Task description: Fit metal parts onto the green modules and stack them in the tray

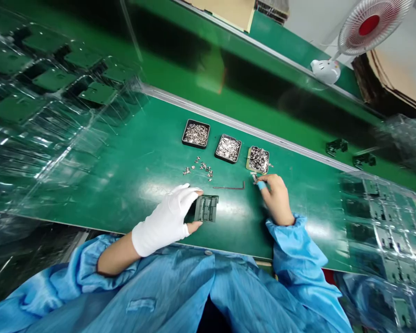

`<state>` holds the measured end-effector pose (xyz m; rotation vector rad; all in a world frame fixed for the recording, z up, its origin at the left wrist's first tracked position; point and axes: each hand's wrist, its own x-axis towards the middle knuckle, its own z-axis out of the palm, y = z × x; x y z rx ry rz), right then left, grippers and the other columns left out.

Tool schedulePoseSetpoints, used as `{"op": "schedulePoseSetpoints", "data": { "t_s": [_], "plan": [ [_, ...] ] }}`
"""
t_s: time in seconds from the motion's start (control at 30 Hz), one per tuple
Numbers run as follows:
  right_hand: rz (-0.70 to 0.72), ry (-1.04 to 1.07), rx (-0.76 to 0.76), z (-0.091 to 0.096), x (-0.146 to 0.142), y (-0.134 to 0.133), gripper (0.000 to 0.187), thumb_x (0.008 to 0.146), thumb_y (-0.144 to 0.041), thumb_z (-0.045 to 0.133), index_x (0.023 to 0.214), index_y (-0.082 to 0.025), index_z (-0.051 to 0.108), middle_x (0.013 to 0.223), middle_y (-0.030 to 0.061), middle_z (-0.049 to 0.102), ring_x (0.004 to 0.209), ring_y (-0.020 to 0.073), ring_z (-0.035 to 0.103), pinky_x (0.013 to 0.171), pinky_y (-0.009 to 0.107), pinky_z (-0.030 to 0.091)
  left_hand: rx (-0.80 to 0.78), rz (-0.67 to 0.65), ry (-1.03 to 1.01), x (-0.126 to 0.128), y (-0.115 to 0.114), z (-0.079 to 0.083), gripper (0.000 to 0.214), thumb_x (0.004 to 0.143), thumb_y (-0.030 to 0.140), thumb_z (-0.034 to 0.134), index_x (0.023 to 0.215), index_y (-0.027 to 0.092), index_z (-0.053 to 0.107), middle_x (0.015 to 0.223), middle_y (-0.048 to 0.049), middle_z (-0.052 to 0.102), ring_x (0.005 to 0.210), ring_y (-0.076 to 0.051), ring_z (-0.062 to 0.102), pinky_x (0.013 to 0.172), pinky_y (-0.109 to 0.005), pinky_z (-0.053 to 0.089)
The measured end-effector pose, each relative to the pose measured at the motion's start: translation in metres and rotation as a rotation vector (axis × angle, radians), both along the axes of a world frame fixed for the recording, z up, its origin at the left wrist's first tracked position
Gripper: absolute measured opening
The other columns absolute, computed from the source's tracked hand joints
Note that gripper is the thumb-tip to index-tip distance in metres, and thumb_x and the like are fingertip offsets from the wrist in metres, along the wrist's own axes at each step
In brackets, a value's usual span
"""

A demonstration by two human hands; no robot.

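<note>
My left hand [168,219] wears a white glove with bare fingertips and grips the left side of a small dark grey plastic part [207,208] lying on the green bench. My right hand [276,197], bare with a blue finger cot, pinches a tiny shiny metal piece [254,177] just below the third small tray [258,159] of metal pieces. A thin L-shaped hex key [229,187] lies between my hands. Loose metal pieces [198,168] are scattered above my left hand.
Two black trays [196,133] [228,148] of shiny metal parts sit in a row by the bench's metal rail. Stacks of clear plastic blister trays stand at the left [45,115] and right [384,217]. A small white desk fan [360,32] stands beyond the conveyor.
</note>
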<state>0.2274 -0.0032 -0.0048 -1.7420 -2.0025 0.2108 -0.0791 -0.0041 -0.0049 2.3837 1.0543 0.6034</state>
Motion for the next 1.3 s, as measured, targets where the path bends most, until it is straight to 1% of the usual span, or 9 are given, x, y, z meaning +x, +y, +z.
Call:
{"op": "schedulePoseSetpoints", "data": {
  "t_s": [0.17, 0.3, 0.4, 0.53, 0.73, 0.8, 0.9, 1.03, 1.3],
  "plan": [
    [-0.031, -0.184, -0.071, -0.023, 0.033, 0.009, 0.018, 0.09, -0.021, 0.045, 0.087, -0.018, 0.063, 0.087, 0.0091, 0.063, 0.084, 0.0251, 0.055, 0.076, 0.039, 0.043, 0.036, 0.004, 0.001, -0.005, -0.002, -0.001, 0.051, 0.071, 0.029, 0.066, 0.117, 0.014, 0.05, 0.115, -0.0158, 0.061, 0.11, -0.034, 0.057, 0.095, -0.05, 0.048],
    [0.027, -0.079, -0.087, -0.006, 0.009, -0.001, 0.013, 0.09, -0.023, 0.047, 0.086, -0.019, 0.059, 0.089, 0.0092, 0.065, 0.086, 0.0253, 0.059, 0.08, 0.041, 0.044, 0.11, 0.053, -0.097, -0.009, -0.004, 0.003, 0.051, 0.079, 0.039, 0.06, 0.122, 0.013, 0.05, 0.117, -0.0154, 0.061, 0.11, -0.031, 0.058, 0.093, -0.046, 0.049],
    [0.239, 0.186, -0.11, 0.019, -0.028, -0.015, 0.009, 0.094, -0.024, 0.047, 0.093, -0.022, 0.056, 0.092, 0.0056, 0.067, 0.089, 0.0205, 0.062, 0.081, 0.036, 0.047, 0.176, 0.061, -0.135, -0.003, -0.005, 0.014, 0.028, 0.089, 0.037, 0.05, 0.103, 0.017, 0.062, 0.096, -0.0095, 0.068, 0.09, -0.024, 0.064, 0.079, -0.037, 0.051],
    [0.653, 0.32, -0.075, 0.04, -0.076, -0.029, 0.009, 0.094, -0.02, 0.045, 0.096, -0.023, 0.053, 0.09, 0.004, 0.066, 0.085, 0.018, 0.061, 0.083, 0.035, 0.048, 0.236, -0.053, -0.068, 0.014, -0.004, 0.025, 0.03, 0.092, 0.032, 0.044, 0.074, 0.017, 0.064, 0.073, -0.0054, 0.067, 0.068, -0.019, 0.061, 0.064, -0.032, 0.046],
    [0.505, 0.371, -0.016, 0.025, -0.097, -0.029, 0.013, 0.092, -0.016, 0.048, 0.101, -0.024, 0.054, 0.092, 0.0022, 0.065, 0.086, 0.0173, 0.061, 0.095, 0.039, 0.044, 0.428, -0.042, 0.019, 0.016, -0.003, 0.022, 0.027, 0.085, 0.016, 0.046, 0.061, 0.017, 0.058, 0.059, -0.0032, 0.059, 0.058, -0.017, 0.056, 0.058, -0.031, 0.041],
    [0.444, 0.36, 0.009, 0.018, -0.098, -0.025, 0.011, 0.091, -0.015, 0.051, 0.097, -0.024, 0.055, 0.092, 0.0014, 0.065, 0.088, 0.0176, 0.061, 0.099, 0.043, 0.04, 0.354, 0.008, -0.081, 0.012, 0.0, 0.014, 0.019, 0.086, 0.022, 0.048, 0.076, 0.017, 0.064, 0.078, -0.007, 0.068, 0.076, -0.021, 0.063, 0.072, -0.036, 0.048],
    [0.355, 0.312, 0.032, 0.011, -0.101, -0.018, 0.009, 0.088, -0.015, 0.053, 0.091, -0.023, 0.055, 0.096, 0.0033, 0.064, 0.093, 0.0202, 0.06, 0.098, 0.046, 0.037, 0.024, 0.081, -0.282, 0.011, 0.007, 0.002, 0.024, 0.086, 0.025, 0.049, 0.103, 0.015, 0.063, 0.114, -0.0117, 0.066, 0.107, -0.023, 0.061, 0.094, -0.038, 0.049],
    [0.353, 0.264, 0.017, 0.006, -0.109, -0.013, 0.01, 0.085, -0.014, 0.051, 0.088, -0.023, 0.055, 0.096, 0.0051, 0.064, 0.09, 0.0217, 0.057, 0.088, 0.043, 0.04, -0.337, 0.057, -0.355, 0.013, 0.012, -0.01, 0.027, 0.082, 0.017, 0.047, 0.104, 0.017, 0.062, 0.11, -0.0067, 0.068, 0.104, -0.018, 0.063, 0.096, -0.033, 0.049],
    [0.329, 0.308, -0.016, 0.001, -0.113, -0.014, 0.008, 0.087, -0.015, 0.051, 0.088, -0.022, 0.053, 0.094, 0.0046, 0.063, 0.088, 0.0211, 0.057, 0.08, 0.038, 0.041, -0.431, 0.073, -0.356, 0.014, 0.012, -0.008, 0.027, 0.08, 0.017, 0.049, 0.104, 0.017, 0.062, 0.109, -0.0051, 0.069, 0.102, -0.019, 0.063, 0.095, -0.033, 0.049]
  ]
}}
